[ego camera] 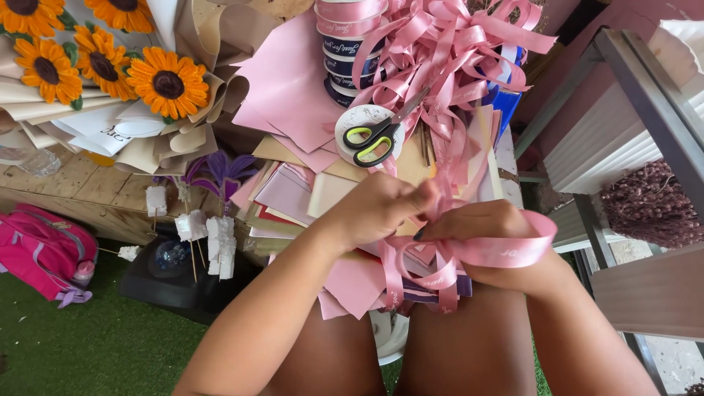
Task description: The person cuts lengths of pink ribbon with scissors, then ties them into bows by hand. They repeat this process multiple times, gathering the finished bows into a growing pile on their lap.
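Note:
My left hand [374, 209] and my right hand [488, 235] meet in front of me, both pinching a pink satin ribbon [499, 253]. The ribbon loops around my right hand and hangs in folds below it. A tangle of the same pink ribbon [447, 51] piles up at the back. Scissors with green and black handles [375, 138] lie shut on a white spool just beyond my hands. Sheets of pink and beige wrapping paper [293, 88] spread under and behind the hands.
Stacked ribbon rolls [341, 44] stand at the back. A sunflower bouquet [110, 66] in cream paper lies at upper left. A pink bag [40, 253] sits on green turf at left. White foam blocks on sticks [213, 238] and a metal shelf frame [645, 103] flank the work.

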